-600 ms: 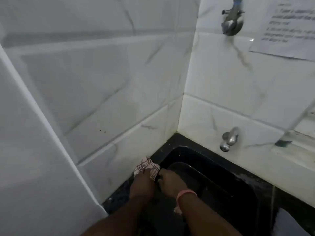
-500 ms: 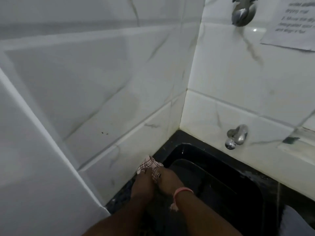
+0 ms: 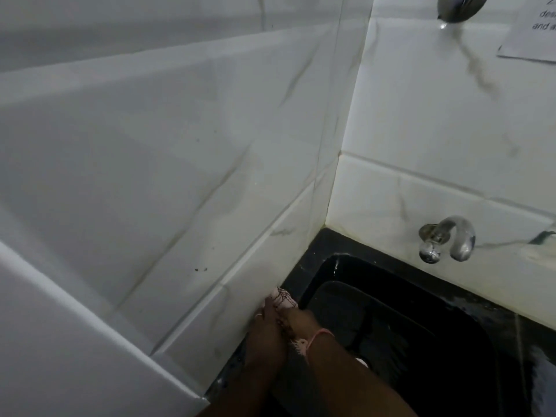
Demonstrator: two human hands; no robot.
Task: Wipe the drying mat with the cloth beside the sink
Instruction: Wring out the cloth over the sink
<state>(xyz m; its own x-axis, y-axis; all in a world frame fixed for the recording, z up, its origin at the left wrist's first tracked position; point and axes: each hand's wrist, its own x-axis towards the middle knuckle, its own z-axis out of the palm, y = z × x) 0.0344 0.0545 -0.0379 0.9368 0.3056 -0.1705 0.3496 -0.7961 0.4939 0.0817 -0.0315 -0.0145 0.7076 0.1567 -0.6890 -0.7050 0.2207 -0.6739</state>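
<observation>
**A:** At the left edge of the black sink, against the white tiled wall, you are bunching the small white cloth with thin dark checks between both hands.

**B:** How is each grip sitting?

**A:** Your left hand is closing over the cloth's near end; your right hand, the one with the pink wrist thread, is pinching the same wad from the sink side. Both are curling shut on it, fingers touching.

**B:** How will it be handling?

**A:** Light, soft and limp, I'm judging, possibly damp, so it is sagging wherever you aren't supporting it. Gather it into a pad in one palm. I can't make out the drying mat for certain; the dark counter is too dim.
</observation>
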